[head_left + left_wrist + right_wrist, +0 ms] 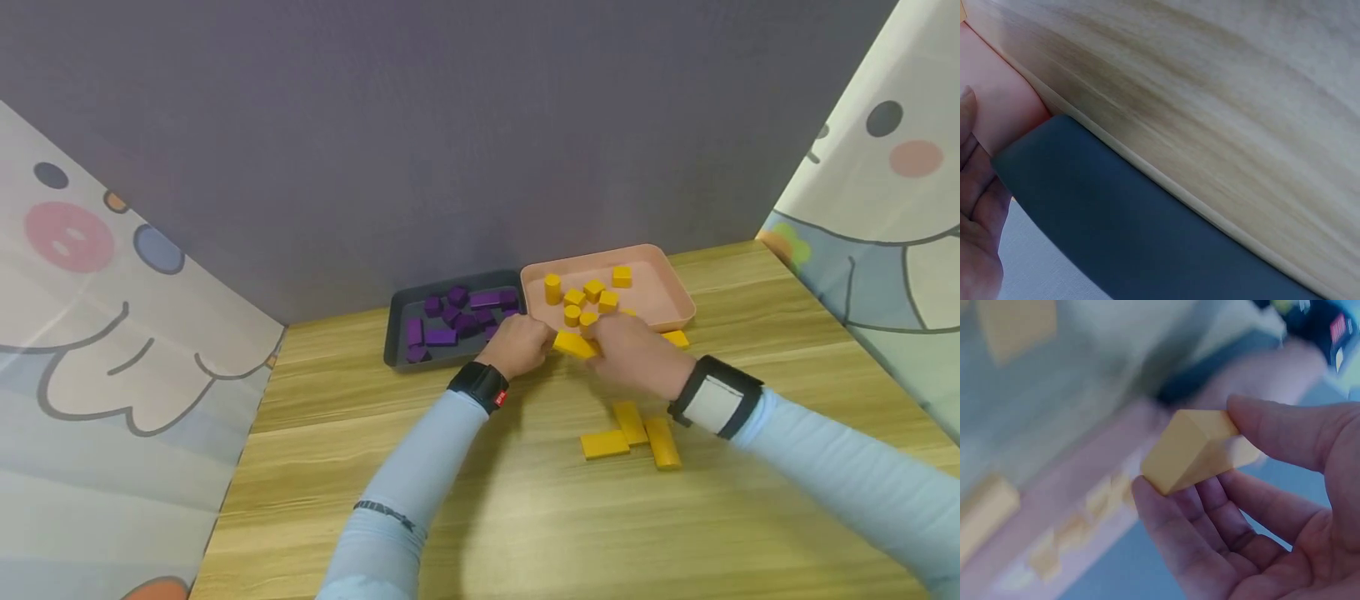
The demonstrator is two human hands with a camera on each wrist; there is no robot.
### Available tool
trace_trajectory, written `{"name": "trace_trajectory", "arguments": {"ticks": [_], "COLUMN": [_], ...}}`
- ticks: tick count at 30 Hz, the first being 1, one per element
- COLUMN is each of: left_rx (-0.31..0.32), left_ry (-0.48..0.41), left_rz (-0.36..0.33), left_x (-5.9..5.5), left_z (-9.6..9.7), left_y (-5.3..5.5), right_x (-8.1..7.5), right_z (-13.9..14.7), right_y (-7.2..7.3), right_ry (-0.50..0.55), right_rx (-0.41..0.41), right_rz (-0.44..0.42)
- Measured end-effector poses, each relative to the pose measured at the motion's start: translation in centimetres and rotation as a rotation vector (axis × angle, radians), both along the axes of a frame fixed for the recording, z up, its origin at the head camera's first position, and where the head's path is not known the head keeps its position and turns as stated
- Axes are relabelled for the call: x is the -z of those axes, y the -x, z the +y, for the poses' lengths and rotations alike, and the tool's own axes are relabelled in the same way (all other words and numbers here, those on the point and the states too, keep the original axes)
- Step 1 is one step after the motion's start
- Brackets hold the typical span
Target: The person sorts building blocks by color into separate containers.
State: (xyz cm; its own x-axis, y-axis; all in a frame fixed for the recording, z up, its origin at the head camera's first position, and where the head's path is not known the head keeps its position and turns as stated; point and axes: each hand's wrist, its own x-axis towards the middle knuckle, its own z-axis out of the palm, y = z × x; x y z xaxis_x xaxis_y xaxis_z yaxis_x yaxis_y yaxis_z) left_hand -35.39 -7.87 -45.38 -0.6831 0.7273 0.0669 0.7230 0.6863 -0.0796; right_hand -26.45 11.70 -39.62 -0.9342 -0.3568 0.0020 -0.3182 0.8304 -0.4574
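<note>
My right hand [630, 354] pinches a yellow block [1188, 453] between thumb and fingertips, just in front of the pink tray [678, 287]. In the right wrist view the block shows flat, angled faces. At the meeting corners of the two trays, my left hand [517, 346] grips the wall of the pink tray, thumb on its outer side in the left wrist view. Several yellow cubes and cylinders, one an upright cylinder [552, 289], lie in the pink tray. The dark grey tray [393, 333] beside it holds several purple blocks [442, 337].
Nearer me on the wooden table [337, 433] lie a flat yellow block [604, 444], another flat one [630, 422] and a longer yellow block [663, 443]. One more yellow block [677, 339] sits by the pink tray's front edge. A grey panel [450, 150] rises behind the trays.
</note>
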Motion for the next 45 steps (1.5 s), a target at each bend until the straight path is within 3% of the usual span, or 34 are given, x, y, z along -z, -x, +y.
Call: {"name": "trace_trajectory", "arguments": {"ticks": [3, 6, 10, 16, 24, 32, 37, 45], "left_rx": [0.006, 0.012, 0.006, 0.01, 0.021, 0.013, 0.015, 0.036], "left_ry": [0.007, 0.001, -0.01, -0.015, -0.001, 0.015, 0.015, -0.006], "left_rz": [0.006, 0.02, 0.027, 0.007, 0.022, 0.015, 0.026, 0.025], "left_x": [0.2, 0.3, 0.1, 0.2, 0.3, 0.1, 0.1, -0.1], "left_z": [0.0, -0.1, -0.3, -0.2, 0.0, -0.1, -0.2, -0.1], "left_y": [0.0, 0.0, 0.0, 0.1, -0.8, -1.7, -2.1, -2.3], "right_x": [-1.1, -1.9, -2.2, -0.4, 2.5, 4.5, 5.1, 5.5], "right_z": [1.7, 3.4, 5.4, 8.3, 9.3, 9.3, 8.9, 8.3], "right_y": [1.6, 3.5, 6.3, 9.2, 10.8, 11.6, 11.6, 11.8], "right_ry": [-0.014, 0.0, 0.032, 0.07, 0.018, -0.02, -0.025, 0.053], "right_rx": [0.071, 0.148, 0.252, 0.412, 0.528, 0.569, 0.555, 0.583], "right_rz": [0.114, 0.166, 0.153, 0.113, 0.07, -0.036, -0.089, -0.181]}}
